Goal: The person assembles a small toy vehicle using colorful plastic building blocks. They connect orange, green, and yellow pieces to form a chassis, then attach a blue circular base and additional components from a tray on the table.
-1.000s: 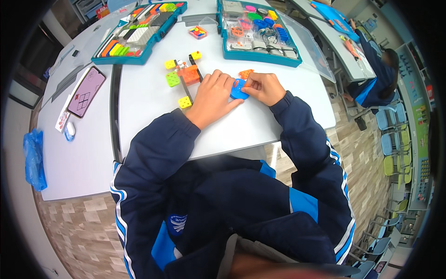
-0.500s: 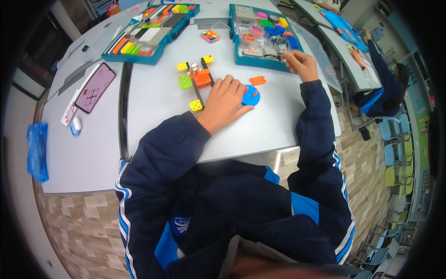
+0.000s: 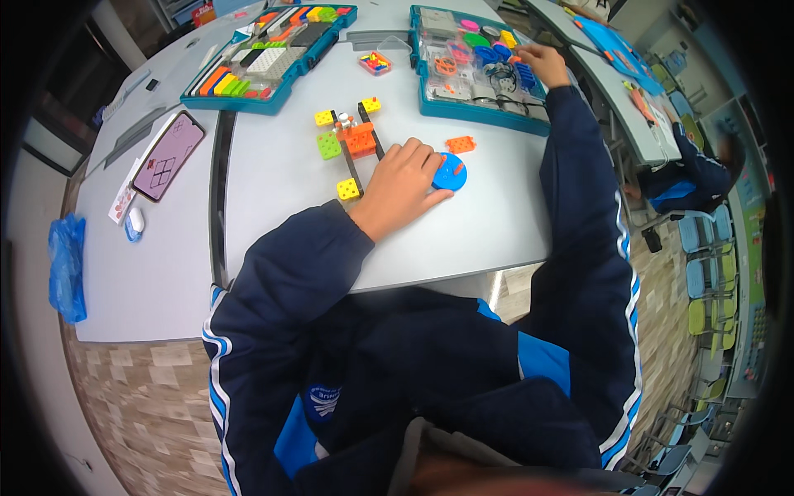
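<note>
Seated worker at a white table (image 3: 496,227), seen from the head. The left hand (image 3: 401,186) is resting on the tabletop and holding a blue disc (image 3: 451,175) at its left edge, the fingers curling over it and the thumb lying along the near side; the grip is staying narrow about the rim. The disc is lying to the right of that hand, and a small orange piece (image 3: 459,168) is sitting on its face. Just beyond, an orange perforated block (image 3: 461,145) is lying apart on the table. To the left of the hand, an assembly (image 3: 361,145) of dark beams with orange, green and yellow blocks is standing on the surface. The right hand (image 3: 544,66) is hovering over the far right part of an open teal case (image 3: 488,120), its fingertips bunching near yellow pieces (image 3: 508,39); whether it is holding anything one cannot tell. A second case (image 3: 240,105) is lying open at the far left, and a small box of coloured pieces (image 3: 375,64) is standing between the two. Farther left, a phone (image 3: 169,157) is leaning or lying with its screen lit, and a blue bag (image 3: 66,269) is hanging beside the table edge. A co-worker (image 3: 691,169) is sitting at another table on the right.
</note>
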The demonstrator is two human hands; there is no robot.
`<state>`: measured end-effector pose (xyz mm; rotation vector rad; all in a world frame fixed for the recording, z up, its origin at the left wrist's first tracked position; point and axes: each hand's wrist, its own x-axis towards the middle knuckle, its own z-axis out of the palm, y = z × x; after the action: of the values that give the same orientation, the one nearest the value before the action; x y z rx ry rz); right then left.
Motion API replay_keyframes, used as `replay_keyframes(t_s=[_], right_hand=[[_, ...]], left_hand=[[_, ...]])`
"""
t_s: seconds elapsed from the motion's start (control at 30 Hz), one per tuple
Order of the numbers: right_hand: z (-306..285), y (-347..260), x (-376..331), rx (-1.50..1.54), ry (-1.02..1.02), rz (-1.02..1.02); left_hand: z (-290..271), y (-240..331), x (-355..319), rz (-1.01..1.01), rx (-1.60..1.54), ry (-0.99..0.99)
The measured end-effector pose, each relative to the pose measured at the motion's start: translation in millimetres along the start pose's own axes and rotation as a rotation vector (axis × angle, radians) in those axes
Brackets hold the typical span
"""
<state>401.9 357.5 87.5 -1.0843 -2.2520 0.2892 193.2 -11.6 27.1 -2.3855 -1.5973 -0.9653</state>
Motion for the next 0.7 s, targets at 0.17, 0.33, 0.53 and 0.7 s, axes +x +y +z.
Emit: replay_keyframes(t_s=[0.17,0.33,0.53,0.7], right_hand=[[29.1,72.1,97.7,-0.397,0.02,-0.115],[54.2,88.1,105.0,-0.549,0.04,-0.04],[57.4,69.5,98.6,-0.634,0.118,-0.108],[46.9,60.4,95.3,-0.595,0.061,-0.093]], left_hand=[[-3.1,-1.6,1.1,0.01,-0.082,0.012],[-1.2,-2.2,-0.4,0.028,-0.104,0.005],[0.9,-1.5,-0.4,0.011,-0.121,-0.019],[1.6,-1.1,-0.5,0.008,-0.114,-0.025]])
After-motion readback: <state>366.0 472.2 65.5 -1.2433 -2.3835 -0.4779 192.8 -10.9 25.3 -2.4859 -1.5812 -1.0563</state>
